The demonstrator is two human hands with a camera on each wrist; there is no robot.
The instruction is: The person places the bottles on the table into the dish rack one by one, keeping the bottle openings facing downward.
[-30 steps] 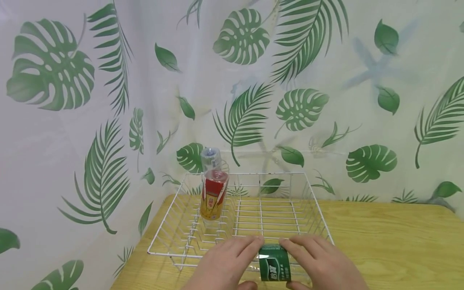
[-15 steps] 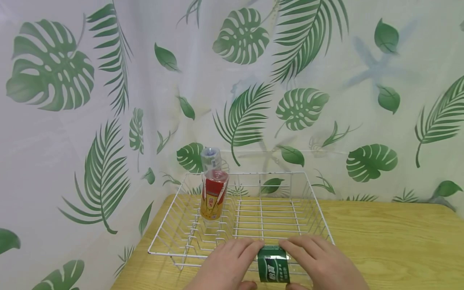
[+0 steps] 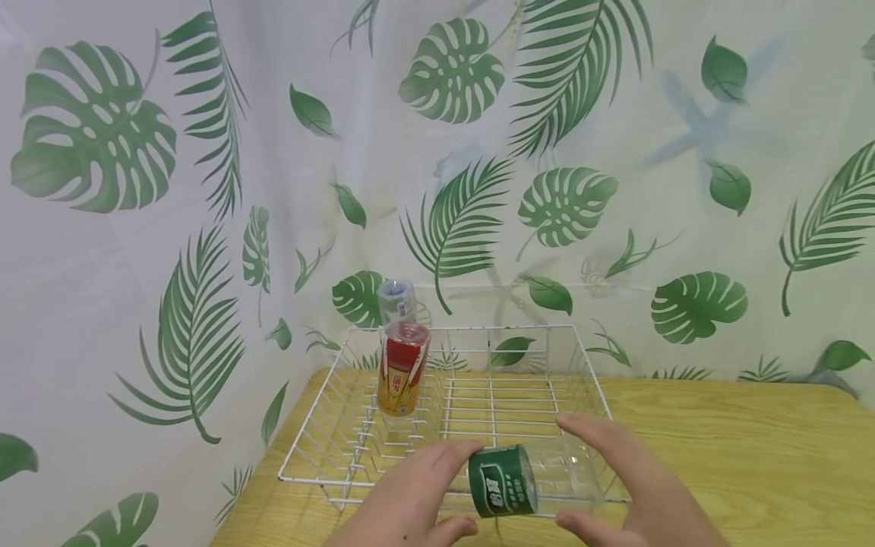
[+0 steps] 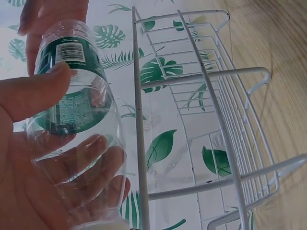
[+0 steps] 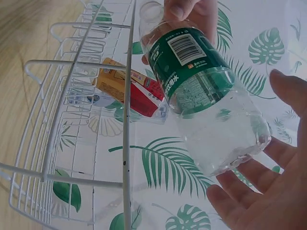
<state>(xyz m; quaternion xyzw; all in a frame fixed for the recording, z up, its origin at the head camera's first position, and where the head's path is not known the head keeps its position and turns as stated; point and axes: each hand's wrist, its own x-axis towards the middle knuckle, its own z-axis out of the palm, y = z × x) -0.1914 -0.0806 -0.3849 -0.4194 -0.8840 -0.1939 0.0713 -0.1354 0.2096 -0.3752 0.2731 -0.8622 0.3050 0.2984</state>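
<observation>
A clear plastic bottle (image 3: 557, 479) with a green label (image 3: 502, 481) is tilted sideways in front of the rack. My left hand (image 3: 417, 494) grips its label and neck end; in the left wrist view the thumb lies over the bottle (image 4: 76, 129) and the fingers show through it. My right hand (image 3: 636, 486) is spread around the base end, thumb and index finger wide apart. In the right wrist view the fingers of the right hand (image 5: 273, 177) are beside the base of the bottle (image 5: 206, 105); whether they touch it is unclear.
A white wire rack (image 3: 519, 410) stands on the wooden table (image 3: 745, 448) beyond the hands. Upside down in its left part is a bottle with a red and yellow label (image 3: 403, 372), with another clear bottle (image 3: 396, 300) behind. A leaf-patterned sheet (image 3: 615, 114) hangs around the table.
My right hand has loosened and moved right, its fingers spreading. The bottle has turned, so its label shifted left and its clear base end shows. My left hand has stayed on it.
</observation>
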